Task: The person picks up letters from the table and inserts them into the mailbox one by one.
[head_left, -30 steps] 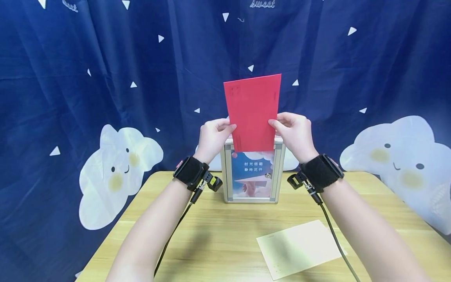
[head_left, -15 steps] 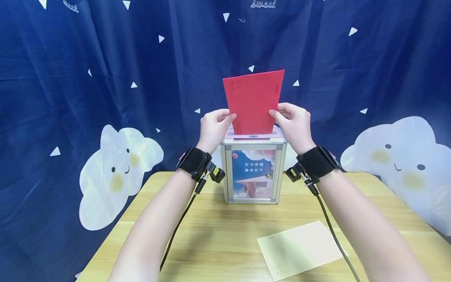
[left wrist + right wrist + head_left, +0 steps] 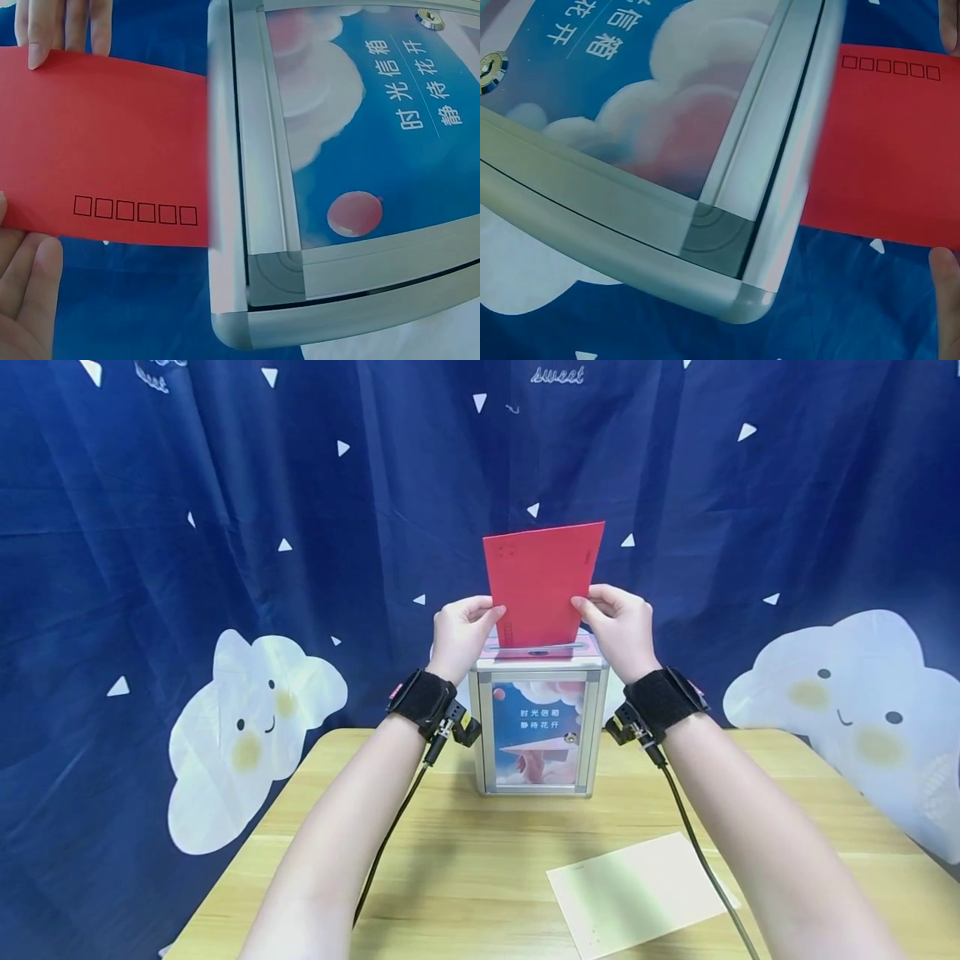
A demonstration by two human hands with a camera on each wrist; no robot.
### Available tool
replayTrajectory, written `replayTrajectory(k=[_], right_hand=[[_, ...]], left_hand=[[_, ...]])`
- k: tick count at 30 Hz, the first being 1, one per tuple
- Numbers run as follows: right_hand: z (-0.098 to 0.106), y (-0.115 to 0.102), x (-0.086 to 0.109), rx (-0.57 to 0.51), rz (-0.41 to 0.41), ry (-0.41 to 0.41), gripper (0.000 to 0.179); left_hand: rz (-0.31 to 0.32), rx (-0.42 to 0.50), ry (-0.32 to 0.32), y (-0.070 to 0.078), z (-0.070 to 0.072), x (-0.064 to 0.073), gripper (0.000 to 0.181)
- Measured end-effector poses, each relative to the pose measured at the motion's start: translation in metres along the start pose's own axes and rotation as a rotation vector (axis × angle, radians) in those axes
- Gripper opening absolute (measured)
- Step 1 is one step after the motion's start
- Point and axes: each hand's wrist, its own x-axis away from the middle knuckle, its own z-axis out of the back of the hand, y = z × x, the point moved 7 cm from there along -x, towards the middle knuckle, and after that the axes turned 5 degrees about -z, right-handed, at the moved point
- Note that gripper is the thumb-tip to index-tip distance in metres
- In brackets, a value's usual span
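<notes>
The whole background is filled by a dark blue fabric curtain [image 3: 660, 460] printed with white triangles and smiling clouds. In front of it is set a pale wooden table [image 3: 450, 877], over which two bare forearms [image 3: 352, 810] are stretched forward and angled inward. Near the table's far edge, an upright silver-framed metal box [image 3: 538, 727] is seen between the wrists, its blue door printed with pink clouds and white characters. Nearer the person, towards the right, a flat cream rectangular paper envelope [image 3: 630, 893] is laid askew, crossed by a thin black cable. Above the box's pink top, a red rectangular paper envelope [image 3: 542, 577] is held nearly upright, its lower edge at the narrow slot; whether that edge is inside cannot be told. Its left side is pinched by the left hand [image 3: 462, 631] and its right side by the right hand [image 3: 622, 622], thumbs in front. Around the wrists, black fabric straps [image 3: 660, 703] are worn. Beside the door's printed lettering, a round metal lock [image 3: 571, 737] is fitted. In the left wrist view, a row of six small printed squares [image 3: 135, 211] is clearly shown on the red envelope, barely legible from the head; the cream envelope is shown only from the head.
</notes>
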Motion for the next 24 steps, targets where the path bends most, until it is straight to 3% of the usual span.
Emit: replayTrajectory(k=[16,24], right_hand=[[-0.007,0.015,-0.003,0.042,-0.053,-0.027,0.026],[-0.01,0.022,-0.004,0.071,-0.058,-0.028,0.025]], left_hand=[[0.07,-0.062,-0.045,-0.016,-0.01,-0.006,0.033],[0.072,-0.076,-0.071,-0.023,-0.015,-0.006,0.033]])
